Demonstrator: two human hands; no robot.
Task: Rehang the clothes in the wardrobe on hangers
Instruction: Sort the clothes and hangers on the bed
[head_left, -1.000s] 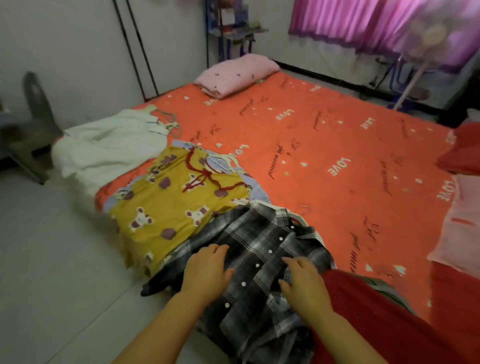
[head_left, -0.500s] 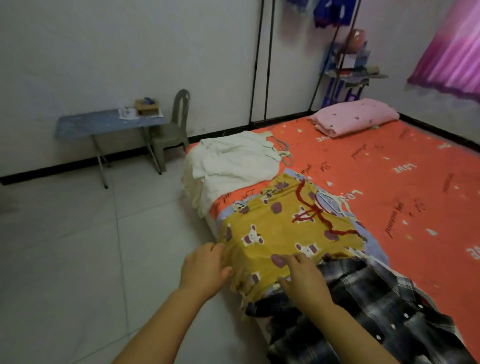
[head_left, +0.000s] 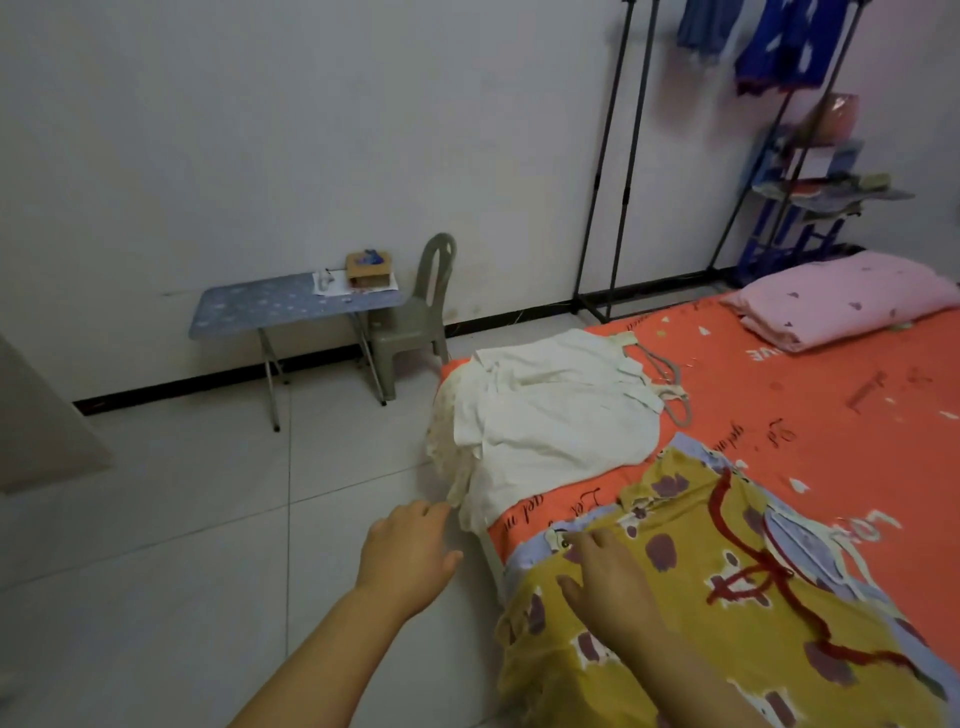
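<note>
My left hand (head_left: 410, 553) hangs loose and holds nothing, out over the floor (head_left: 182, 519) right by the lacy hem of the white top (head_left: 550, 415); can't tell if my fingertips actually touch it. My right hand (head_left: 608, 587) lies flat, fingers straight, on the yellow cartoon-print dress (head_left: 691, 649), which is spread on the orange bed (head_left: 831, 415) just beside the white one. The clothes rack (head_left: 631, 156) stands by the wall past the bed, with blue clothes (head_left: 784, 47) hanging on it.

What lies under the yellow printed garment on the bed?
A pale blue garment peeks out along its upper edges, on the orange sheet. The rest, and anything else beneath, is hidden by the yellow garment.
</note>
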